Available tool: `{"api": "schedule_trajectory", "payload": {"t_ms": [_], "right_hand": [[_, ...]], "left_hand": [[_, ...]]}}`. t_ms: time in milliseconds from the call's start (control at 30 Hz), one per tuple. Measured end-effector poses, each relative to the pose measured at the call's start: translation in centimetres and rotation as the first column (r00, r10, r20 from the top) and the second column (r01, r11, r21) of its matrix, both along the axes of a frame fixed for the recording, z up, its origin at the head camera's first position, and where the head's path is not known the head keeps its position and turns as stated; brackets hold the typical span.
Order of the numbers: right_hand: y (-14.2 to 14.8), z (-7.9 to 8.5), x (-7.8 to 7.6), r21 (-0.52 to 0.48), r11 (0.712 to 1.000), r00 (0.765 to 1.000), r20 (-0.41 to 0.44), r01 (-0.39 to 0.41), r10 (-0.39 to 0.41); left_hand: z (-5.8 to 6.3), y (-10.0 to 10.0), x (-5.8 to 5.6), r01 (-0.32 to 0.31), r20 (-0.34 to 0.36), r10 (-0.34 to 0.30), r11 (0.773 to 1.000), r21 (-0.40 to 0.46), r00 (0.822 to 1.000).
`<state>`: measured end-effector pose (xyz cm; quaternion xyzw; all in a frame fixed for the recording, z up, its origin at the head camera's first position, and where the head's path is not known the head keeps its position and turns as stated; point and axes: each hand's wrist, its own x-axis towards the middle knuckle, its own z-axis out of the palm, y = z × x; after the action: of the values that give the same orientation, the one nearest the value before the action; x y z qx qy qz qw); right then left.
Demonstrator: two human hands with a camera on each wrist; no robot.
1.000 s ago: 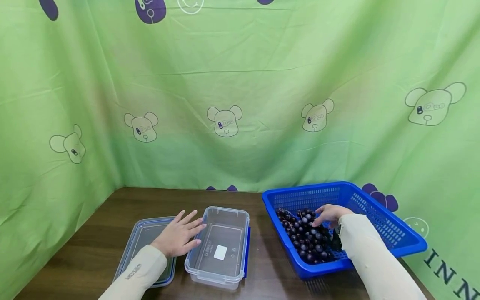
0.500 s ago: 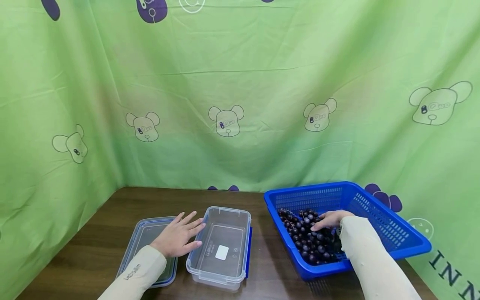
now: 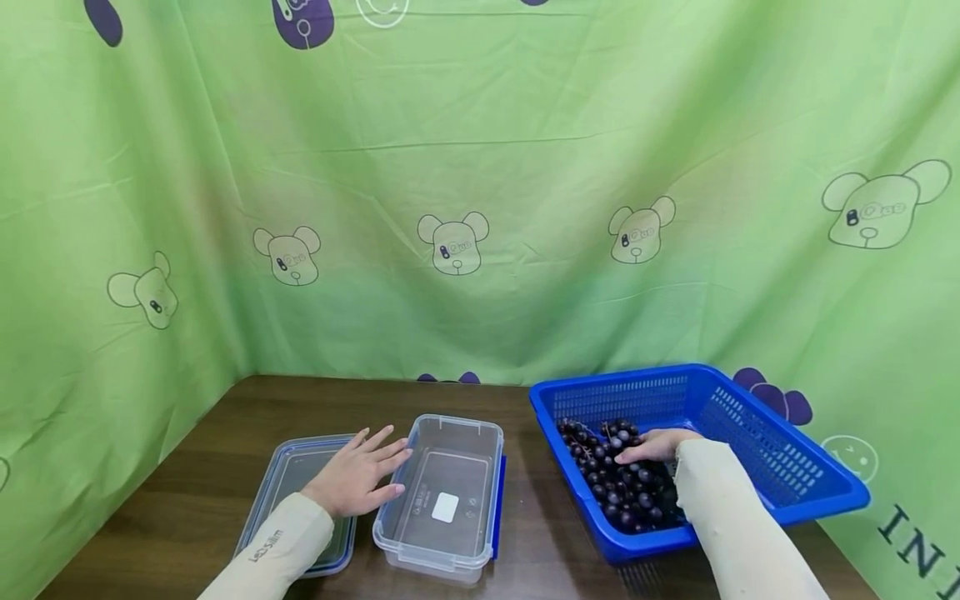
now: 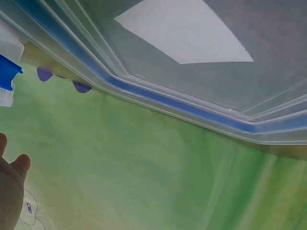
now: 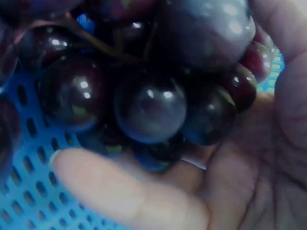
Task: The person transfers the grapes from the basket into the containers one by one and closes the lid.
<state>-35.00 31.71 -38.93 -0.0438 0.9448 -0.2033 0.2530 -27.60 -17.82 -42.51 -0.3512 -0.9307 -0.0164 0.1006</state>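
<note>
Bunches of dark purple grapes point(image 3: 622, 487) lie in the left part of a blue plastic basket point(image 3: 780, 446) in the head view. My right hand point(image 3: 654, 446) reaches down among them. Close up in the right wrist view, its fingers point(image 5: 129, 191) curl under a bunch of grapes point(image 5: 151, 105); in the head view most of its fingers are hidden. My left hand point(image 3: 356, 477) is spread over a clear lid point(image 3: 296, 467) with a blue seal. Its fingertips are at the near left rim of a clear plastic container point(image 3: 435, 475), touching or just above it; I cannot tell which.
All of it stands on a dark wooden table point(image 3: 517, 425). A green printed curtain point(image 3: 525, 317) hangs behind and along both sides. A blue-edged side clip point(image 3: 498, 508) hangs at the container's right side.
My right hand has sunk a little lower among the grapes and shifted slightly left, its fingers closing in on them. My left hand keeps its place.
</note>
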Motion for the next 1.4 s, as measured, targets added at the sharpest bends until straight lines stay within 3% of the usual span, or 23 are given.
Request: {"api": "schedule_trajectory", "payload": {"t_ms": [167,300,400,667,933,1200,1400], "right_hand": [[0.0,0.3,0.5,-0.072,0.997,1.000,0.008,0.012,-0.012],[-0.1,0.3,0.5,-0.096,0.992,0.994,0.065,-0.080,0.087],[-0.5,0.5,0.6,-0.086,0.991,0.989,0.092,-0.105,0.113],[-1.5,0.4,0.5,0.020,1.000,1.000,0.025,0.001,-0.001],[-1.5,0.0,0.6,-0.076,0.993,0.995,-0.017,0.095,-0.097],[-1.0,0.0,0.6,-0.053,0.995,0.993,-0.079,0.083,-0.087],[-1.2,1.1,0.5,-0.076,0.992,0.991,-0.087,0.100,-0.106]], "left_hand": [[-0.2,0.1,-0.1,0.013,-0.005,-0.013,1.000,0.022,1.000],[-0.3,0.1,-0.1,0.009,-0.003,-0.009,1.000,0.022,1.000],[-0.1,0.1,-0.1,0.001,0.018,-0.002,1.000,0.015,1.000],[0.8,0.2,0.0,-0.015,0.048,0.016,1.000,-0.024,0.999],[0.8,0.2,0.1,-0.012,0.062,0.014,1.000,-0.021,0.998],[0.6,0.4,0.1,-0.018,0.061,0.019,1.000,-0.024,0.998],[0.4,0.3,0.2,-0.020,0.063,0.020,1.000,-0.011,0.998]]}}
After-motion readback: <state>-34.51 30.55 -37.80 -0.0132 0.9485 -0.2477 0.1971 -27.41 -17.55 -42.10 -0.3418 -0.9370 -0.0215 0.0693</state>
